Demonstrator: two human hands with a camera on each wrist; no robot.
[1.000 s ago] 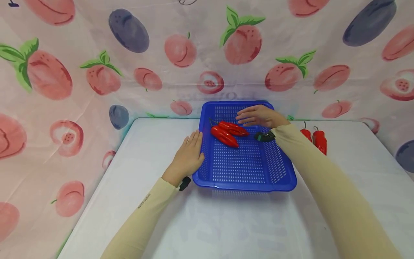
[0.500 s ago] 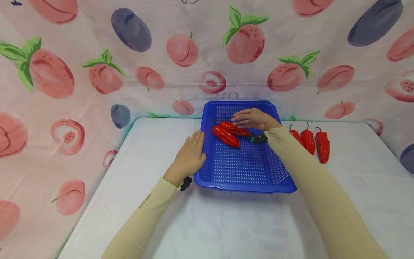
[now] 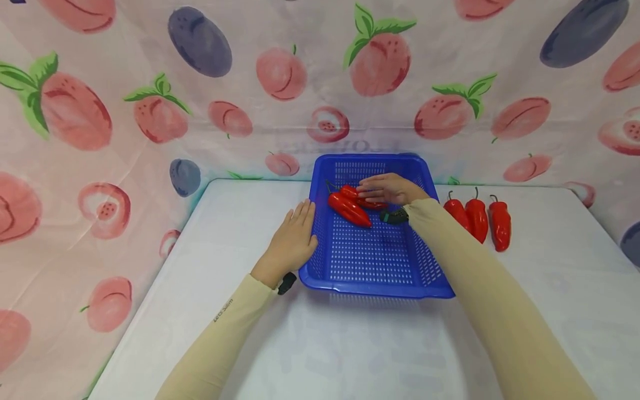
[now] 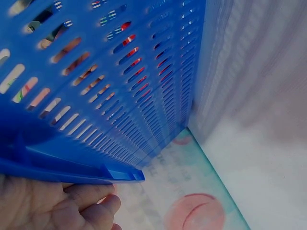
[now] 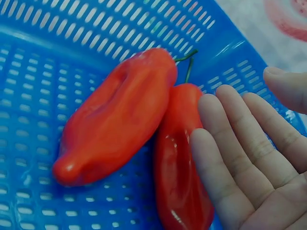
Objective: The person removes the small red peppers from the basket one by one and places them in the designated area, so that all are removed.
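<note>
A blue plastic basket (image 3: 375,289) with slotted sides stands on the white table. Two red peppers with green stems lie inside near its left back: a front pepper (image 3: 350,210) and a rear pepper (image 5: 182,167) beside it. My left hand (image 3: 290,239) lies with straight fingers along the basket's left rim; in the left wrist view its palm is under the rim (image 4: 62,175). My right hand (image 3: 392,189) is inside the basket, fingers extended and thumb apart. Its fingertips are right at the rear pepper, partly covering it in the head view. Nothing is gripped.
Right of the basket, three more red peppers lie on the table: one partly behind my right sleeve, a middle pepper (image 3: 478,216) and a right pepper (image 3: 500,225). A fruit-print cloth (image 3: 380,128) hangs behind the table (image 3: 240,222).
My right hand has moved left and slightly down, to the rear pepper. With the sleeve shifted left, a third pepper outside the basket shows. The left hand stays at the rim.
</note>
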